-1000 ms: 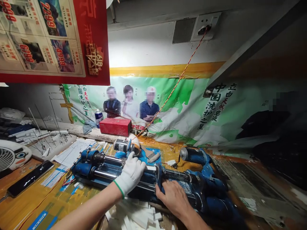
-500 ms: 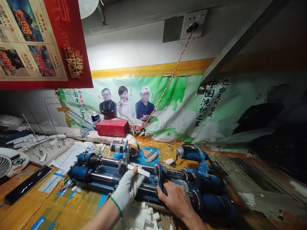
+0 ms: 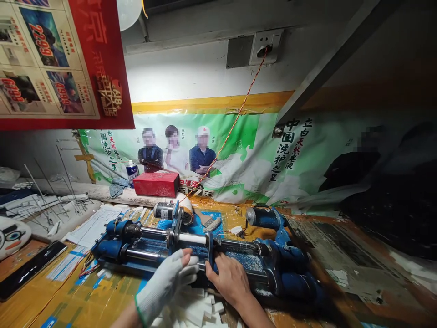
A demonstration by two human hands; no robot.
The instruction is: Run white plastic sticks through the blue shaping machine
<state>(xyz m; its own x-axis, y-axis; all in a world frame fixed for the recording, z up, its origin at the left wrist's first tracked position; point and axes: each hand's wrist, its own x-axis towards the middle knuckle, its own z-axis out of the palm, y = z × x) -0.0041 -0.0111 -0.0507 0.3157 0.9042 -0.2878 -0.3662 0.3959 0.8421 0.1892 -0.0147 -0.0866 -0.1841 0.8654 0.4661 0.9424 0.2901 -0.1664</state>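
Note:
A blue machine [image 3: 153,266] with steel rods lies across the bench. A white bar [image 3: 193,238] sits between its two dark upright plates, spanning the gap. My left hand [image 3: 170,271], in a white glove with bare thumb tip, is just below and left of the bar, fingers apart and holding nothing. My bare right hand [image 3: 229,277] grips the right upright plate [image 3: 210,249], its thumb on the near side; some fingertips are hidden behind the plate. Loose white pieces [image 3: 196,310] are heaped in front of the machine.
A brush [image 3: 209,221] lies behind the machine, near a motor [image 3: 261,217]. A red box [image 3: 156,184] and spray can [image 3: 132,173] stand by the wall. A black phone [image 3: 30,269] is at left. A twisted cord [image 3: 239,111] runs down from the wall socket [image 3: 266,47].
The white bar left my left hand and is now between the plates. My left hand drew back down and opened. The right plate, with my right hand on it, moved left towards the other plate.

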